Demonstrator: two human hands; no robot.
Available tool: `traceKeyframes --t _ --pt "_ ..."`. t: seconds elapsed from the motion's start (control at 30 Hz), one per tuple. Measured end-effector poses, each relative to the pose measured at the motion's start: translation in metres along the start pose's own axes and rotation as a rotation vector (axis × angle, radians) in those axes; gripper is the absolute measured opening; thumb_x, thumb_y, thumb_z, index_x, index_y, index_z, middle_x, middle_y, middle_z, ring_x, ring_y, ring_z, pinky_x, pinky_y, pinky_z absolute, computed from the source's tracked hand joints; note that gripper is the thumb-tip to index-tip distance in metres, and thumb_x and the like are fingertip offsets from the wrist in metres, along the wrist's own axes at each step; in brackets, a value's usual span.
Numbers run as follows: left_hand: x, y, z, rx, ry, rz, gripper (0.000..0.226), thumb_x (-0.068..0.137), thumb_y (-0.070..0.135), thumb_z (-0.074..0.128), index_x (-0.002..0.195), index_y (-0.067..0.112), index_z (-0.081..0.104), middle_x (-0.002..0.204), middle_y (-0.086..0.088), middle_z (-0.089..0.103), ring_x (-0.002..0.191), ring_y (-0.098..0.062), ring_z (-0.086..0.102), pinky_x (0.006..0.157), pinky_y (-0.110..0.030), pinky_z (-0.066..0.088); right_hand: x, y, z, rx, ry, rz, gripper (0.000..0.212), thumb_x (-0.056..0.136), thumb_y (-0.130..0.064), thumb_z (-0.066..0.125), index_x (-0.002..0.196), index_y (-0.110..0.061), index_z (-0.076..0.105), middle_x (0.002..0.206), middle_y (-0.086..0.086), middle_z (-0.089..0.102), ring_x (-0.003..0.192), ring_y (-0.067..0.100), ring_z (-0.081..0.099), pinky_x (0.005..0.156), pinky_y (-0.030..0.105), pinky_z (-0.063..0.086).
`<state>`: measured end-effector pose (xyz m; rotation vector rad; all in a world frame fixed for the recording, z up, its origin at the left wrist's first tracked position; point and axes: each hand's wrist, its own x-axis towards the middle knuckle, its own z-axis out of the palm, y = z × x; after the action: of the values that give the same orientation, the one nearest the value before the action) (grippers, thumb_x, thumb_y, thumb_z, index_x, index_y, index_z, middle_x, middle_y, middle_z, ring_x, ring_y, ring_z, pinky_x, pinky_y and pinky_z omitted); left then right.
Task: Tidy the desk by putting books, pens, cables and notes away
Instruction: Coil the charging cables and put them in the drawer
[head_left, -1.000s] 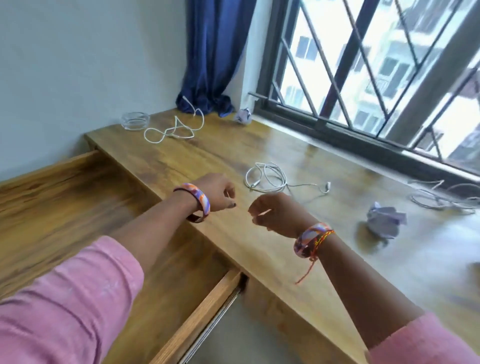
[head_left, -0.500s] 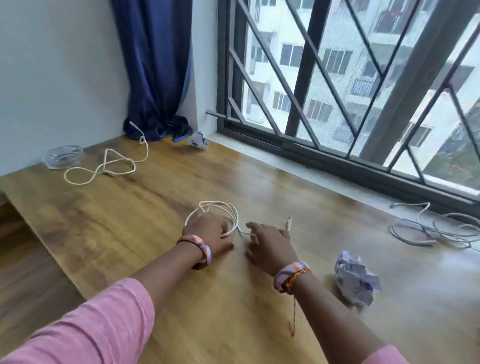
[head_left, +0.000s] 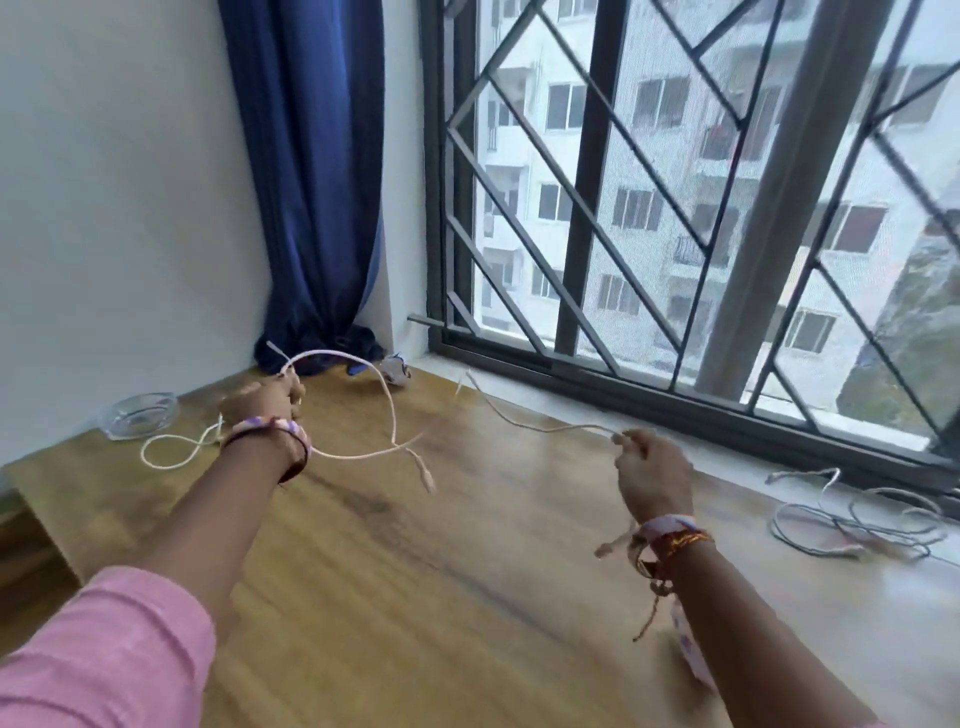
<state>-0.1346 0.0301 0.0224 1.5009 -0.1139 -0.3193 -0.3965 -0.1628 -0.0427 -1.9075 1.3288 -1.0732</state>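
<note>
Holding one white cable (head_left: 363, 405) stretched in the air above the table (head_left: 415, 597): left hand (head_left: 262, 402) grip pinches one end, right hand (head_left: 652, 475) grip pinches the other. Risks: loose plug swings, cable knots mid-span, or snags the second cable (head_left: 171, 449) by the glass dish (head_left: 137, 415).

White cable (head_left: 387, 415); blue curtain (head_left: 311, 182); brown wood-grain desk (head_left: 415, 571); pink sleeve (head_left: 104, 649).

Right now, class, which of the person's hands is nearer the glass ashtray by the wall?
Left. The left hand is just right of the glass ashtray; the right hand is far across the desk, toward the window.
</note>
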Motion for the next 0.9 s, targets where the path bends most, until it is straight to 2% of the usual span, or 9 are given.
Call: traceKeyframes --t 0.07,0.13,0.3,0.37,0.5,0.6,0.73,0.8,0.9 --pt "0.002 0.011 -0.012 0.248 0.182 -0.025 0.034 0.098 0.008 0.036 0.126 -0.001 0.053 0.127 -0.014 0.057 0.118 -0.025 0.054 0.086 -0.014 0.044 0.027 -0.002 -0.018 0.193 0.137 0.245 0.022 0.092 -0.010 0.047 0.099 -0.008 0.069 0.084 0.008 0.060 0.080 0.032 0.058 0.073 0.038 0.050" --pt "-0.012 0.020 -0.021 0.632 0.277 0.090 0.041 0.100 0.016 0.031 0.139 0.001 0.035 0.146 -0.013 0.036 0.135 -0.025 0.035 0.106 -0.026 0.032 0.044 -0.001 -0.037 0.440 0.199 0.467 0.023 0.091 -0.010 0.046 0.096 -0.010 0.068 0.072 0.005 0.053 0.061 0.024 0.050 0.048 0.032 0.047" --pt "-0.012 0.034 0.000 -0.106 -0.080 -0.138 0.035 0.098 -0.001 0.031 0.126 -0.018 0.042 0.071 -0.009 0.042 0.075 -0.013 0.064 0.076 -0.005 0.044 0.035 -0.020 -0.050 0.509 -0.005 0.401 0.019 0.096 -0.004 0.042 0.089 -0.007 0.060 0.070 0.006 0.049 0.051 0.016 0.039 0.032 0.014 0.035" --pt "-0.021 0.036 0.011 -0.250 -0.141 -0.142 0.029 0.098 0.000 0.029 0.110 -0.015 0.050 0.071 -0.005 0.038 0.057 -0.012 0.043 0.104 -0.026 0.036 0.027 -0.032 -0.042 0.438 -0.263 0.315 0.017 0.095 -0.004 0.047 0.085 -0.004 0.061 0.072 0.008 0.053 0.052 0.015 0.042 0.037 0.017 0.039" --pt "-0.046 0.041 0.043 -0.408 -0.374 -0.281 0.024 0.096 0.003 0.040 0.118 -0.002 0.050 0.106 -0.009 0.051 0.092 -0.016 0.051 0.093 -0.032 0.041 0.002 -0.060 -0.017 -0.177 -0.467 -0.163 0.040 0.085 -0.044 0.058 0.111 -0.015 0.064 0.108 0.003 0.065 0.100 0.017 0.058 0.090 0.035 0.048" --pt "-0.075 0.047 0.069 -0.342 -0.555 -0.343 0.014 0.089 0.010 0.056 0.100 0.007 0.064 0.099 -0.004 0.055 0.087 -0.016 0.049 0.081 -0.029 0.038 -0.026 -0.114 -0.004 0.255 -0.606 -0.340 0.030 0.093 -0.032 0.052 0.116 -0.013 0.057 0.109 0.002 0.064 0.096 0.006 0.061 0.083 0.022 0.049" --pt "-0.089 0.055 0.083 -0.101 -0.566 -0.043 0.019 0.085 0.026 0.063 0.072 0.013 0.070 0.065 0.000 0.066 0.071 -0.017 0.059 0.060 -0.023 0.045 -0.041 -0.166 -0.005 0.558 -0.648 -0.336 0.015 0.096 -0.015 0.049 0.091 -0.006 0.060 0.064 0.001 0.049 0.047 0.006 0.047 0.047 0.020 0.044" --pt "-0.082 0.050 0.076 0.143 -0.254 0.324 0.023 0.080 0.037 0.068 0.091 0.018 0.072 0.101 0.001 0.070 0.099 -0.020 0.061 0.077 -0.029 0.052 -0.037 -0.170 -0.013 0.554 -0.584 -0.274 0.019 0.095 -0.013 0.050 0.089 -0.002 0.064 0.051 -0.005 0.040 0.037 0.003 0.033 0.040 0.020 0.034" --pt "-0.068 0.032 0.058 0.524 -0.059 0.597 0.074 0.067 0.038 0.079 0.130 0.017 0.045 0.148 -0.010 0.024 0.130 -0.030 0.031 0.100 -0.043 0.034 -0.031 -0.181 -0.030 0.722 -0.628 -0.300 0.019 0.096 -0.015 0.049 0.087 -0.011 0.065 0.046 -0.009 0.031 0.037 0.003 0.026 0.036 0.015 0.024"
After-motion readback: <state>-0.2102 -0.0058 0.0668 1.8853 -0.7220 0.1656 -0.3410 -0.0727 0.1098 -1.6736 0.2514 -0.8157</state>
